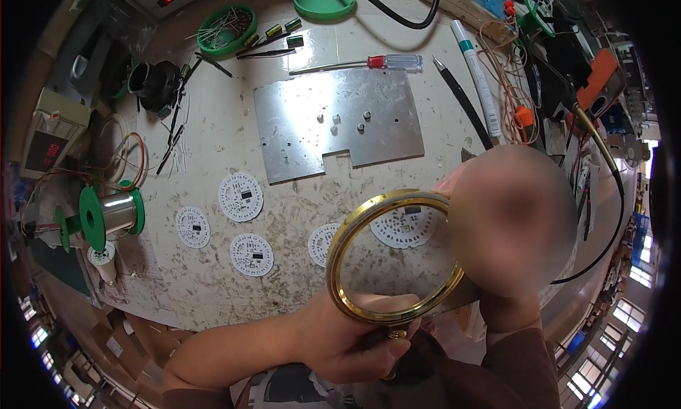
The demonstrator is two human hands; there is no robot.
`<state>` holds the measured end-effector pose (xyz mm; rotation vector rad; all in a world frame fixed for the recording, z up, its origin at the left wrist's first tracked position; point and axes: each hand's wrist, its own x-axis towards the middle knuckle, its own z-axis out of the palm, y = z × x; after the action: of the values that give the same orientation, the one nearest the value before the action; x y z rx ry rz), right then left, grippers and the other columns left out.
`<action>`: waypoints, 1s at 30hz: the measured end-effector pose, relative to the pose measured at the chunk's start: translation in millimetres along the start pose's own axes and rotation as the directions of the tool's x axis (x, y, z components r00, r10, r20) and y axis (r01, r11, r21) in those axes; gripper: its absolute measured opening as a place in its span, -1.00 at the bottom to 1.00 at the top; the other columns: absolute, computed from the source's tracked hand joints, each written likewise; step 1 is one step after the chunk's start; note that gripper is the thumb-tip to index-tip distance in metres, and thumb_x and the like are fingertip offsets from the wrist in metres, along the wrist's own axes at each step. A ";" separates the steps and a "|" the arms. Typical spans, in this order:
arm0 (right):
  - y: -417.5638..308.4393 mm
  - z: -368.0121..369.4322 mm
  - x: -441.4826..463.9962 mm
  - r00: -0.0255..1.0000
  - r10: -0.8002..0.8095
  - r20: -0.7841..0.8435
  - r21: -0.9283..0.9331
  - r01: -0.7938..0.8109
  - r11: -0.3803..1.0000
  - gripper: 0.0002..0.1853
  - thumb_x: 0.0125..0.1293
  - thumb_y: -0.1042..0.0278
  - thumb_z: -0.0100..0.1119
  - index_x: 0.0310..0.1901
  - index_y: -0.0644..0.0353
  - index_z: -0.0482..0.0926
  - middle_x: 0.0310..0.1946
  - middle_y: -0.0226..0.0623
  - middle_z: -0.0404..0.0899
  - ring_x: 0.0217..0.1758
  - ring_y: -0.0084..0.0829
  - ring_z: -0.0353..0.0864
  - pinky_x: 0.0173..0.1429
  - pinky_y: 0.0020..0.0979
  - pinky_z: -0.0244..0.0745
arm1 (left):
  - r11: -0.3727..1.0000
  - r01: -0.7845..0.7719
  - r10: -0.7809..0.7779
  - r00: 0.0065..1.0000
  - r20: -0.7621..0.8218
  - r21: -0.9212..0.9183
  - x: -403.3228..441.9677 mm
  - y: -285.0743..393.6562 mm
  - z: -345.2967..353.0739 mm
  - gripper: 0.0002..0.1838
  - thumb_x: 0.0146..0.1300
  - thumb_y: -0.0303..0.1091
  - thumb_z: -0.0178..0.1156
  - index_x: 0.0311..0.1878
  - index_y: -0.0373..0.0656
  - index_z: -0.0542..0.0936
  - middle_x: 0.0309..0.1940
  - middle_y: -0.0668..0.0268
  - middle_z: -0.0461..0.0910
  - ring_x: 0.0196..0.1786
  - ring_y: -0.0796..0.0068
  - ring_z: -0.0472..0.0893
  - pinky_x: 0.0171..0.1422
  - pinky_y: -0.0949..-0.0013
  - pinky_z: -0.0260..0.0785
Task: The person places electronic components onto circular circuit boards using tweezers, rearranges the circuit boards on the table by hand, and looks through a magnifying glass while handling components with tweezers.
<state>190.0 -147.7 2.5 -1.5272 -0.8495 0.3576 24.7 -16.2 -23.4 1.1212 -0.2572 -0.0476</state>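
Observation:
A brass-rimmed magnifying glass point(336, 256) is upright over the near side of the bench. The fingers of my left hand point(344, 341) are wrapped around its short handle, below the rim. My right hand point(514, 224) is beside the rim's right edge, but a blur covers it, so its fingers and anything in them cannot be made out. Through the lens shows a round white circuit board point(404, 230). Another board point(321, 244) lies partly behind the rim. Farther left are more such boards: one upper point(241, 196), one lower point(252, 254) and one outermost point(192, 227).
A metal plate point(340, 136) with small parts lies mid-bench, a screwdriver point(394, 62) behind it. Green dishes point(227, 46) stand at the back. A solder spool point(117, 210) is at left. A marker point(479, 83), black tweezers point(464, 100) and a soldering iron point(592, 129) are at right.

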 end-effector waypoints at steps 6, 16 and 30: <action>-0.7 1.6 -0.2 1.000 0.023 -0.015 0.011 -0.023 1.000 -0.73 0.12 0.64 0.33 -0.26 0.22 0.41 -0.33 -0.17 0.61 -0.27 -0.45 0.61 -0.11 -0.50 0.47 | 0.999 -0.053 0.053 0.999 -0.006 -0.001 -3.5 -5.1 2.5 -0.39 0.29 -0.44 0.04 0.40 -0.32 0.18 -0.45 0.27 0.54 -0.55 0.48 0.51 -0.49 0.41 0.35; -0.7 0.7 0.1 0.999 0.033 0.001 -0.011 -0.033 0.999 -0.73 0.11 0.67 0.32 -0.26 0.24 0.41 -0.33 -0.17 0.60 -0.27 -0.46 0.60 -0.10 -0.51 0.47 | 0.999 0.028 -0.029 0.998 0.059 0.016 0.3 1.2 -3.7 -0.58 0.30 -0.40 0.05 0.18 -0.36 0.35 -0.45 0.28 0.54 -0.55 0.49 0.51 -0.47 0.43 0.36; 7.0 26.6 27.6 0.997 -0.072 -0.009 0.014 0.072 0.997 -0.69 0.12 0.76 0.27 -0.20 0.23 0.37 -0.26 -0.14 0.59 -0.19 -0.45 0.60 -0.03 -0.47 0.49 | 0.949 -0.130 0.151 0.987 -0.052 0.288 -3.8 -31.3 23.8 -0.69 0.09 -0.26 0.26 -0.11 -0.12 0.50 -0.56 0.18 0.53 -0.55 0.03 0.54 -0.46 0.13 0.42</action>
<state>192.9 -109.0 -1.4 -1.4803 -0.8910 0.3038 18.5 -50.3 -42.4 1.3849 -0.2841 0.1621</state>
